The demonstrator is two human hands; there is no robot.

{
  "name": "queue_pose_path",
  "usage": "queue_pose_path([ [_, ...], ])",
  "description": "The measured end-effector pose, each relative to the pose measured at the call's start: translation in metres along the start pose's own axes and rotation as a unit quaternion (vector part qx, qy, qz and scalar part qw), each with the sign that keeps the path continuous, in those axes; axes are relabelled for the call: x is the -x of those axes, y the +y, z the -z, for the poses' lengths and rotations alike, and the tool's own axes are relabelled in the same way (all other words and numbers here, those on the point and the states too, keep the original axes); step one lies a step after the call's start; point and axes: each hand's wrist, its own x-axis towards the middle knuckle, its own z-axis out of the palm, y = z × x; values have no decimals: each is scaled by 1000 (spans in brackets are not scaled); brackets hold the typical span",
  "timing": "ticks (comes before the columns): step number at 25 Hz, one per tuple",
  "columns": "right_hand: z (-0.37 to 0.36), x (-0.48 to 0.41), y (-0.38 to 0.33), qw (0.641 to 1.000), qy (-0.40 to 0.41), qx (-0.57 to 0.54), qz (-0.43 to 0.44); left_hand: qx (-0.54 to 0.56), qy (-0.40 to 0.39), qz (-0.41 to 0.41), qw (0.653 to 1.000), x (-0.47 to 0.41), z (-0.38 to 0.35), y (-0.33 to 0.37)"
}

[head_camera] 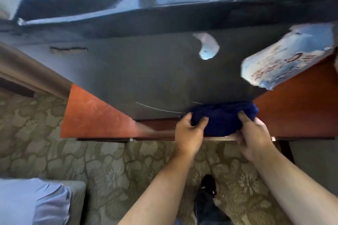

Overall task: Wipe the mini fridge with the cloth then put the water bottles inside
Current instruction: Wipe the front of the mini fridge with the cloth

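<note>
A dark blue cloth (pixel 223 118) lies bunched at the near edge of a dark grey countertop (pixel 146 78). My left hand (pixel 190 133) grips its left side and my right hand (pixel 254 137) grips its right side. A plastic-wrapped pack of water bottles (pixel 285 58) with a blue and white label sits on the countertop at the right. The mini fridge cannot be made out; the picture is blurred.
Reddish wood panels (pixel 95 115) flank the countertop left and right. A bright reflection (pixel 208 45) shows on the dark surface. Patterned carpet (pixel 109 166) lies below, a light blue pillow (pixel 31 202) at the lower left, and my shoe (pixel 208 184) on the floor.
</note>
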Motion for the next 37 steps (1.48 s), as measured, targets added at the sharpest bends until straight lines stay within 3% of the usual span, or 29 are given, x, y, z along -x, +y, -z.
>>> queue_pose_path([
  [8, -123, 39, 93, 993, -19, 39, -109, -69, 120, 18, 990, -10, 166, 0],
  [12, -181, 68, 126, 991, -56, 39, -116, -52, 168, 10, 984, -12, 229, 4],
  [16, -201, 87, 132, 991, -87, 36, -91, -14, 159, -12, 987, -6, 251, 19],
  [24, -146, 112, 64, 987, -145, 58, 21, 38, 126, -43, 990, 17, 194, 47],
  [29, -84, 103, 8, 994, -94, 2, 63, 6, 96, -94, 991, 36, 109, 64],
  [33, -25, 70, -30, 995, -51, -7, 82, 26, 36, -58, 997, 29, 27, 57],
  [37, 19, 29, -40, 996, -37, 35, 76, 22, 23, -13, 999, 21, -30, 29],
])
